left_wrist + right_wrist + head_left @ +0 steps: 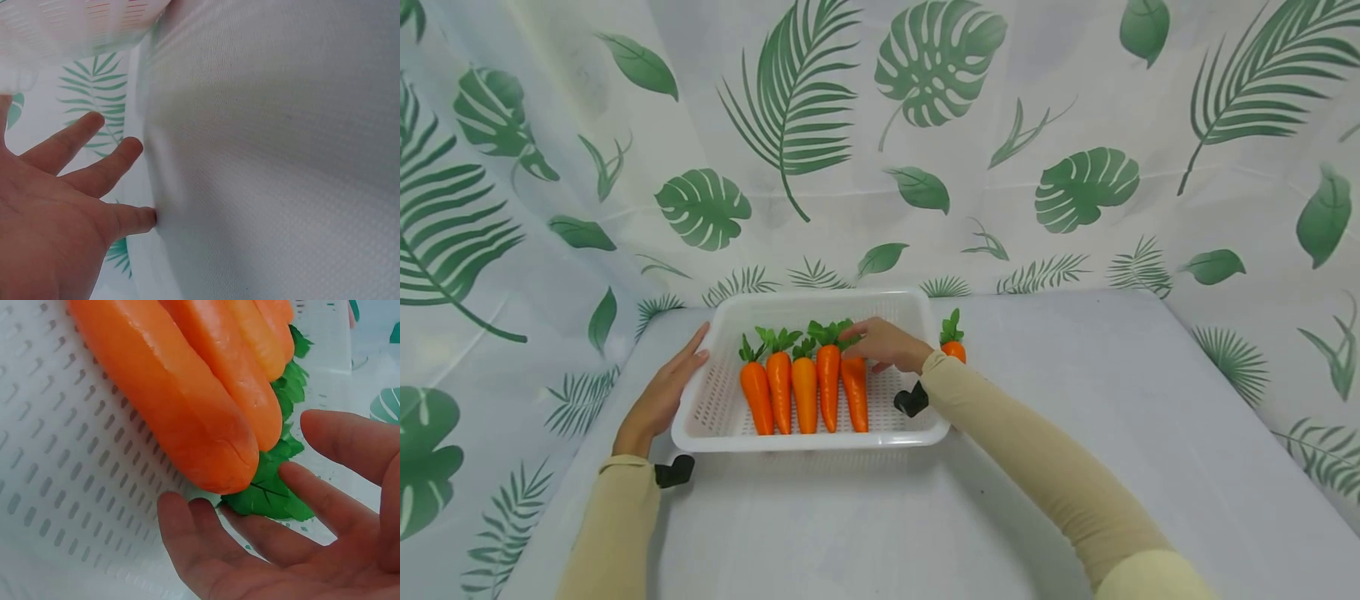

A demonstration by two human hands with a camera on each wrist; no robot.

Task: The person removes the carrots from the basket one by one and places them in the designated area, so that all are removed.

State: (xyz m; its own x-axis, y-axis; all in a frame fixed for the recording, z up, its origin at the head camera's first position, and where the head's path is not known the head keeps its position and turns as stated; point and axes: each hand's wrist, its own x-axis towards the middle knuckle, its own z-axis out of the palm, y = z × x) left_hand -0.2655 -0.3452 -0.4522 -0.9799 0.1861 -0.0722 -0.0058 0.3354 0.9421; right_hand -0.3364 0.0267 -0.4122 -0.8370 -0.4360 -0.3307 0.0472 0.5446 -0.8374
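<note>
A white plastic basket (811, 445) with slotted walls holds a row of several orange carrots with green leafy tops. My left hand (662, 396) lies along the basket's left side, fingers spread and fairly straight. In the left wrist view its fingertips (130, 147) show below the basket's wall. My right hand (889, 343) is inside the basket at the leafy end of the rightmost carrot (855, 398). Seen from the right wrist, the loosely bent fingers (181, 531) surround the green leaves (269, 490), with a gap between thumb and fingers and no grip on the carrot.
Another carrot (953, 348) lies outside the basket by its right wall, partly hidden by the right sleeve (1022, 442). The basket stands on a white-covered table (850, 525). Behind it hangs a leaf-patterned curtain (850, 217).
</note>
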